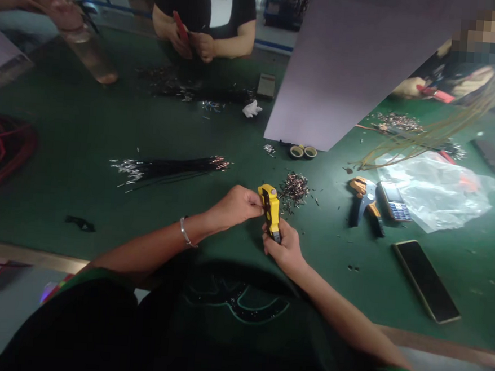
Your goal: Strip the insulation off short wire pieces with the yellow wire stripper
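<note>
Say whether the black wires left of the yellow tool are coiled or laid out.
Laid out: the black wires lie nearly straight on the table, silvery ends fanned at left.

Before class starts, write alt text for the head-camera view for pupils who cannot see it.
A person's right hand holds a yellow tool, the left hand at its upper end. Around them, a green table bears bundled black wires, a pile of small pieces and a smartphone.
</note>
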A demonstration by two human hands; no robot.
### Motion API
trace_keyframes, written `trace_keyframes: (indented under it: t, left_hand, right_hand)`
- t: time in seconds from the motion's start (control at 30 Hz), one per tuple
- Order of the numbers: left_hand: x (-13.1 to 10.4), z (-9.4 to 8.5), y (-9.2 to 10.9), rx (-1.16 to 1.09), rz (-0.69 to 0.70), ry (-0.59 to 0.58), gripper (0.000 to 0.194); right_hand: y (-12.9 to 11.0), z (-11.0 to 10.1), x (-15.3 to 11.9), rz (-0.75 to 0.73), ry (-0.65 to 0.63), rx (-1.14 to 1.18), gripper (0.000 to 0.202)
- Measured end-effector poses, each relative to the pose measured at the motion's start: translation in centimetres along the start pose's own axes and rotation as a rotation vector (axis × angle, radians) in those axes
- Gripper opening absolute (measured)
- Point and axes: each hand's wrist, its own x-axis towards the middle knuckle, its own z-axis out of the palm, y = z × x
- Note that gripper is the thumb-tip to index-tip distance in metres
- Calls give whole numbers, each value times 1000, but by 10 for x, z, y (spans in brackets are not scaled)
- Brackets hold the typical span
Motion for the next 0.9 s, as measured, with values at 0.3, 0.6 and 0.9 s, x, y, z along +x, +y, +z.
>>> trace_keyframes:
  t: [0.3, 0.6, 0.9]
  left_hand:
    - [0, -1, 1, 11, 59, 0, 14]
    - [-5, -10, 10, -94, -82, -5, 12]
    - [7, -29, 9, -32, 79, 73, 11]
  right_hand:
    - [1, -2, 3, 82, -44, 284, 14]
    - [12, -8, 10, 50, -102, 540, 32]
    - [6, -18, 13, 71, -233, 680, 46]
